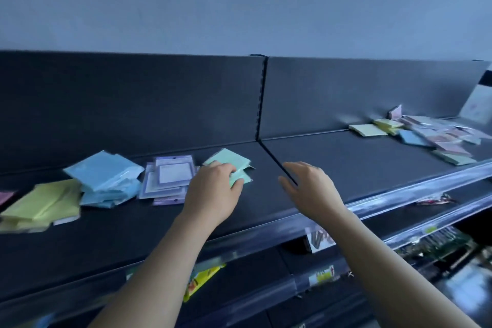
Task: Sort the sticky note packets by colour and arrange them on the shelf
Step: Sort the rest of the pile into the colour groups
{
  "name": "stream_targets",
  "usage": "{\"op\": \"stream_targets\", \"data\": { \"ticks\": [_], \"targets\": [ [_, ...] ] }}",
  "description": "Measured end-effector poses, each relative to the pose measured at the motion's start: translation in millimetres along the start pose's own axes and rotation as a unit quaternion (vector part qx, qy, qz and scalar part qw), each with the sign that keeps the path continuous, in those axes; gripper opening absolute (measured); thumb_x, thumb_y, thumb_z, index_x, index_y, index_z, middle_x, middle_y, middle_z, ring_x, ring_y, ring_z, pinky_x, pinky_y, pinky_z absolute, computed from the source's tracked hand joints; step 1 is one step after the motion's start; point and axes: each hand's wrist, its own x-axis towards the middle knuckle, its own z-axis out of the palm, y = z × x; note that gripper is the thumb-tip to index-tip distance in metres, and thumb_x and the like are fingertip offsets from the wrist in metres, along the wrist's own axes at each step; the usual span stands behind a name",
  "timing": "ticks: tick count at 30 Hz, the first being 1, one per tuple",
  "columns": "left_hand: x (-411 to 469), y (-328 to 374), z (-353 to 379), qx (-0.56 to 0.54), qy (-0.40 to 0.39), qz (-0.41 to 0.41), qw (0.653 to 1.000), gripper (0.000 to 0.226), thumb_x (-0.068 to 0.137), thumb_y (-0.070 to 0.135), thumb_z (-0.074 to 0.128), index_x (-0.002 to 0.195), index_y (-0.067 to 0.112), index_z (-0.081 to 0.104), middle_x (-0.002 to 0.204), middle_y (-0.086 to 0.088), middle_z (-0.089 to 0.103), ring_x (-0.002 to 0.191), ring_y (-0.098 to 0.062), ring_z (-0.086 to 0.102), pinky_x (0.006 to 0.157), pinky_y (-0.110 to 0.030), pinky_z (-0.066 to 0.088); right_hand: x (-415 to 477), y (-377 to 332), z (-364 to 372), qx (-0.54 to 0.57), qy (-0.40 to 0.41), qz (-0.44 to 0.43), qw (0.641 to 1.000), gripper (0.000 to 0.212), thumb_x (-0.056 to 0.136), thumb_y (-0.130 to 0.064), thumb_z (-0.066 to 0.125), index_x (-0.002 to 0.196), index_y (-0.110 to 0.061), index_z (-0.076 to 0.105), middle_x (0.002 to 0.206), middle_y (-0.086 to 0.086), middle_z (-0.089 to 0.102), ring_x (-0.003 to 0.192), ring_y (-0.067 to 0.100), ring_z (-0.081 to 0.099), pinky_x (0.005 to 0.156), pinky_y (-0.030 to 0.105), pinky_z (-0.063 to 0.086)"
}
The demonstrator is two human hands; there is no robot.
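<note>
- The left hand [213, 190] grips the green packets [230, 159], fingers curled over their near edge.
- The right hand [311, 189] hovers released above the shelf [346, 165].
- Left of the green: purple packets [170, 177], blue packets [106, 176], yellow packets [42, 202].
- A mixed heap [436, 136] lies on the shelf at far right.

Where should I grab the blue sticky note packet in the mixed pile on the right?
Pinch the blue packet at its free near-left corner, coming from the left with the right hand. It lies flat, and its right side seems tucked under pink packets, so sliding it leftward likely disturbs least.
</note>
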Motion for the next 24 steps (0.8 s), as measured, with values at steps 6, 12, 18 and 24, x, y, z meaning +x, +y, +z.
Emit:
{"op": "stream_targets", "data": {
  "ticks": [6,12,18,24],
  "targets": [
    [49.6,54.4,50.3,-0.018,-0.009,0.035,0.999,0.032,0.094,0.036,0.055,0.121,0.02,0.062,0.115,0.003,0.061,0.105,-0.019,0.056,0.085,-0.031,0.046,26.6,70.2,-15.3,-0.007,0.019,0.039,0.999,0.032,0.094,-0.03,0.052,0.114,-0.006,0.06,0.115,0.01,0.064,0.105,0.03,0.057,0.085,0.04,0.048],
    [113.7,98.4,100.5,-0.032,-0.016,0.064,0.997,0.035,0.094,0.036,0.055,0.124,0.019,0.061,0.116,0.003,0.06,0.107,-0.019,0.055,0.085,-0.03,0.045,78.0,137.3,-27.6,-0.021,0.032,0.054,0.998,0.033,0.095,-0.033,0.052,0.117,-0.009,0.06,0.116,0.008,0.063,0.107,0.03,0.056,0.087,0.039,0.045],
    [173.3,137.8,149.2,-0.033,-0.052,0.07,0.996,0.036,0.095,0.037,0.053,0.125,0.019,0.06,0.113,0.005,0.058,0.103,-0.017,0.054,0.082,-0.03,0.047,125.2,203.9,-38.6,0.001,0.039,0.086,0.996,0.036,0.096,-0.034,0.05,0.127,-0.017,0.058,0.124,0.005,0.062,0.116,0.028,0.054,0.094,0.035,0.042],
    [216.8,178.4,200.6,-0.022,-0.082,0.061,0.995,0.034,0.095,0.037,0.054,0.123,0.019,0.06,0.114,0.003,0.059,0.103,-0.018,0.056,0.083,-0.031,0.048,163.6,281.7,-47.0,0.011,0.035,0.123,0.992,0.037,0.096,-0.033,0.05,0.129,-0.018,0.058,0.13,0.005,0.059,0.121,0.026,0.051,0.095,0.033,0.04]
  ]
}}
